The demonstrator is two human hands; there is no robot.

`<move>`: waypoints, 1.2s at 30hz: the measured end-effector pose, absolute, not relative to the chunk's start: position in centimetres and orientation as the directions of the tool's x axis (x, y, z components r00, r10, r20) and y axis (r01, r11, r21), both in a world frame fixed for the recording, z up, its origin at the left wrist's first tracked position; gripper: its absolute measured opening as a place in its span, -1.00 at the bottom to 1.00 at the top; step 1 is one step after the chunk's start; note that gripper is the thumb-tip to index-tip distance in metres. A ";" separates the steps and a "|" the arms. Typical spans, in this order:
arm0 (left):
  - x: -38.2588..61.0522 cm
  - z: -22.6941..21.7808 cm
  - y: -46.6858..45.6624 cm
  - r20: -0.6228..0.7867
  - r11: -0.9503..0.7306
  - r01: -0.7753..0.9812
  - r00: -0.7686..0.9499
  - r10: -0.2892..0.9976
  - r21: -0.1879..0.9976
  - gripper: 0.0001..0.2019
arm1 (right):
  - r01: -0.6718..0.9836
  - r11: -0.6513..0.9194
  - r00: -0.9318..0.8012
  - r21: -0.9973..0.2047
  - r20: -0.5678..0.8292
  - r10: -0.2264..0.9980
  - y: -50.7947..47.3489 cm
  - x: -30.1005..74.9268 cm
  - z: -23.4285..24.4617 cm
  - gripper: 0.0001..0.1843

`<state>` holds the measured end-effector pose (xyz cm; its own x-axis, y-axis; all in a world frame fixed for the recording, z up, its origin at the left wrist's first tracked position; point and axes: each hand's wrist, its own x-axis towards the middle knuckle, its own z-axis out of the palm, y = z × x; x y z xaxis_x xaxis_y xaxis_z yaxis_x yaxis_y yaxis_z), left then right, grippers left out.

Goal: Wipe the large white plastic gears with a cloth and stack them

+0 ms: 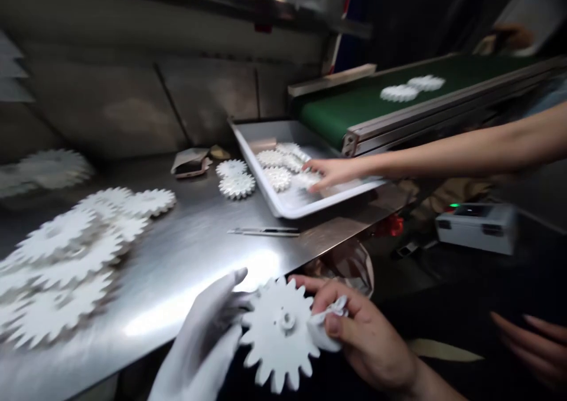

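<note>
My left hand (208, 336), in a white glove, grips the left edge of a white plastic gear (279, 330) held at the front edge of the steel table (195, 253). My bare right hand (358, 330) pinches a small white cloth (325, 327) against the gear's right side. A heap of several white gears (66, 259) lies on the table to the left of my hands.
A co-worker's arm reaches from the right; that hand (330, 172) rests on gears in a grey tray (287, 206). Two gears (411, 88) ride on a green conveyor belt (354, 111). Two gears (236, 178), tweezers (266, 231) and a phone (190, 162) lie on the table. Another hand (535, 345) shows lower right.
</note>
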<state>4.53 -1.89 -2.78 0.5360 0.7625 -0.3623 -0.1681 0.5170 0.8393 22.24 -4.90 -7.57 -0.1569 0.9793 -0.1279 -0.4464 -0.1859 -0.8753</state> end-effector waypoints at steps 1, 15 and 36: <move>2.3 -3.2 -1.6 -0.385 0.509 -0.166 0.474 0.792 0.844 -0.45 | -0.343 -0.167 -0.174 -0.924 -0.112 0.978 -4.9 22.4 -7.4 -0.85; 0.2 -2.8 -0.2 -0.638 0.713 0.043 0.485 0.598 0.700 -0.71 | 0.046 0.122 -0.181 -0.992 0.112 0.977 -1.8 24.4 -7.3 -0.88; 0.5 -2.7 1.1 -0.632 0.625 0.275 0.619 0.467 0.731 -0.87 | 0.118 0.412 -0.730 -0.904 0.202 0.653 0.0 22.1 -3.1 -0.82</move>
